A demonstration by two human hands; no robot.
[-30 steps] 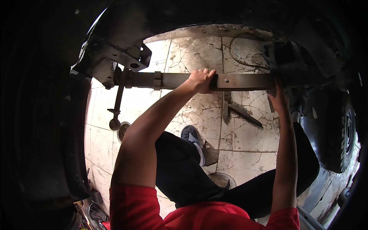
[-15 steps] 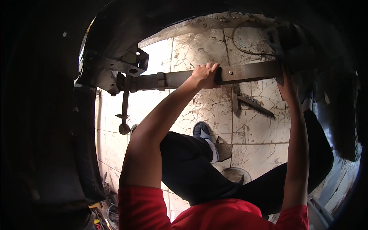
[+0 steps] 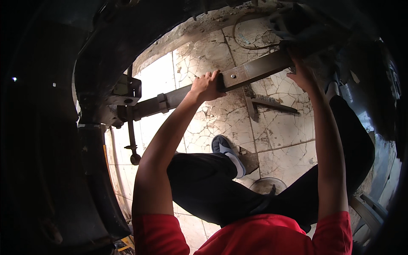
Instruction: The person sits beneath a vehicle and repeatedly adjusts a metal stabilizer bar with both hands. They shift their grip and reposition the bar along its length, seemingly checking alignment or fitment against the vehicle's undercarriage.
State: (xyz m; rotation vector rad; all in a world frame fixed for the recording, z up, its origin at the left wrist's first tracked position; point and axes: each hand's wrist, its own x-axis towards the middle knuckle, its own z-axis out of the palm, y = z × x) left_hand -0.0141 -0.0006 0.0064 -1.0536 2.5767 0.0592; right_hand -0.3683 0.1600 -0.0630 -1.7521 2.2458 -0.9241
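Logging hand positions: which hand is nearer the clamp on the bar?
Left. The left hand is on the bar, right of the clamp; the right hand is farther right along it.

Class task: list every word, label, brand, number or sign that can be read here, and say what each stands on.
No text can be read anywhere in the picture.
Metal bar: no legible writing.
Red shirt: none legible on the part that shows.
Bluish marks on the tiled floor: too small and blurred to tell whether they are writing.
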